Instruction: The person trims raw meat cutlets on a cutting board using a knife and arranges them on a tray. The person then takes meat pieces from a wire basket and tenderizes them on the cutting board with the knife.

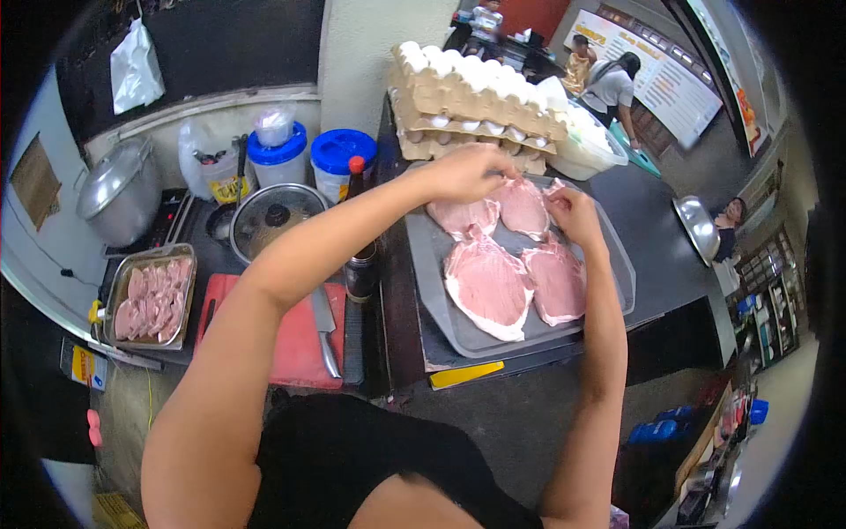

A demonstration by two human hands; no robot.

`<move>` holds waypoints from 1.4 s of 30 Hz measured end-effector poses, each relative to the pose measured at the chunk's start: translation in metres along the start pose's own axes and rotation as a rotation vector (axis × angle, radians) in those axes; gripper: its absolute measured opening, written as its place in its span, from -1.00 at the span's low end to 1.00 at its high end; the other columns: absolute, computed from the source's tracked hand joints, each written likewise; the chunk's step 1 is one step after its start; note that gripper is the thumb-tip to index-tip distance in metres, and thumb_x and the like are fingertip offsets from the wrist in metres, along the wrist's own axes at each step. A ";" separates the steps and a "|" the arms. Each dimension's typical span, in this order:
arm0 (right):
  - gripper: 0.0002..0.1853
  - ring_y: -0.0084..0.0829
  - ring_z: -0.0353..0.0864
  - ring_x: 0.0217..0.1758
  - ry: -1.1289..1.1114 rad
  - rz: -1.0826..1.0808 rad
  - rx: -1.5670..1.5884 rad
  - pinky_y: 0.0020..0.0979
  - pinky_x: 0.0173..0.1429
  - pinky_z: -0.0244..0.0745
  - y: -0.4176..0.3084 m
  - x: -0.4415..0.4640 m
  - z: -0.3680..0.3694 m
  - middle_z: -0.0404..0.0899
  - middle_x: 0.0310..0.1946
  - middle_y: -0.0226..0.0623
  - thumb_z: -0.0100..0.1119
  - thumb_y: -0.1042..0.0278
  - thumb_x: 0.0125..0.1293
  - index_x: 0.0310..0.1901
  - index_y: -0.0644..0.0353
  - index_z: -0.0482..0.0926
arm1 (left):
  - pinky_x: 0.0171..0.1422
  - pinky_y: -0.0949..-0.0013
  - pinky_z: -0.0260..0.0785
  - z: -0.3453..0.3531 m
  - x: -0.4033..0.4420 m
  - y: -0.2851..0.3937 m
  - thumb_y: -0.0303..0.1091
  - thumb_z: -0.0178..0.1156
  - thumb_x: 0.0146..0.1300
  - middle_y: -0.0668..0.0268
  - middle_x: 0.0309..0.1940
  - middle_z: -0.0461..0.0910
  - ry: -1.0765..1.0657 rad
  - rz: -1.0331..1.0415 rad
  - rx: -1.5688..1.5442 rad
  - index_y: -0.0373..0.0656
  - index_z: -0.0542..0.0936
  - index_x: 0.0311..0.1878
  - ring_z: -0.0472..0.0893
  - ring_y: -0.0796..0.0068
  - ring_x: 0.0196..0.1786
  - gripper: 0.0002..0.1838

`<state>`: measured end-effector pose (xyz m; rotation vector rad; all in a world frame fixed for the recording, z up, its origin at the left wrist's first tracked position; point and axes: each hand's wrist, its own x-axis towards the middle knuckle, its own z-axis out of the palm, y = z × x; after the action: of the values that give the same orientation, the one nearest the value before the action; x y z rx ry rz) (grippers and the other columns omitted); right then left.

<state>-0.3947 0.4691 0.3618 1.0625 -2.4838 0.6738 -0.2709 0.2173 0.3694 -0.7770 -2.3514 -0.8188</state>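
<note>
Several raw pork chops lie flat on a grey tray (624, 273). My left hand (471, 172) reaches over the tray's far side, fingers pinched at the upper edge of one pork chop (525, 212). At the tray's right side, my right hand (575, 214) pinches a pale edge of meat beside that same chop. A large pork chop (487, 286) with a white fat rim lies in front, and another chop (555, 284) sits to its right. One more chop (463, 218) is partly under my left hand.
Stacked egg trays (480, 110) and a white tub (590, 145) stand behind the tray. To the left are a red cutting board (300, 353), a knife (326, 333), a dark bottle (359, 273), a lidded pan (278, 220) and a container of sliced meat (152, 300). People work farther back.
</note>
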 end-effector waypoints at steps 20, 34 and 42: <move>-0.89 -0.52 0.40 -0.58 0.011 -0.019 -0.029 -0.45 -0.46 0.28 0.002 0.003 0.008 0.42 -0.67 -0.28 0.11 0.46 0.05 -0.52 0.33 0.49 | 0.15 0.15 0.32 -0.044 -0.409 0.084 -0.18 0.11 0.17 0.02 -0.04 0.52 -0.426 -1.061 0.021 -0.17 0.44 0.12 0.51 0.04 0.02 -0.54; -0.68 -0.25 0.52 -0.12 -0.189 0.045 -0.119 -0.35 0.00 0.35 -0.011 -0.017 -0.037 0.54 -0.21 -0.06 0.03 0.26 0.31 -0.11 0.41 0.50 | -0.15 0.15 0.38 -0.091 -0.465 0.056 -0.34 0.17 0.02 0.13 -0.37 0.58 -0.131 -1.068 0.064 -0.24 0.55 -0.39 0.57 0.13 -0.23 -0.85; -0.75 -0.26 0.59 -0.21 0.343 -0.230 0.003 -0.32 -0.04 0.48 -0.319 -0.108 -0.046 0.61 -0.25 -0.06 0.06 0.36 0.32 -0.18 0.43 0.57 | -0.26 0.15 0.36 -0.146 -0.519 0.039 -0.38 0.16 -0.05 0.12 -0.47 0.58 0.055 -1.145 0.253 -0.20 0.58 -0.44 0.58 0.12 -0.35 -0.89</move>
<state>-0.0804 0.3634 0.4374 1.1074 -2.0353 0.7199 0.1572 -0.0333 0.1552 0.7913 -2.6664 -0.8748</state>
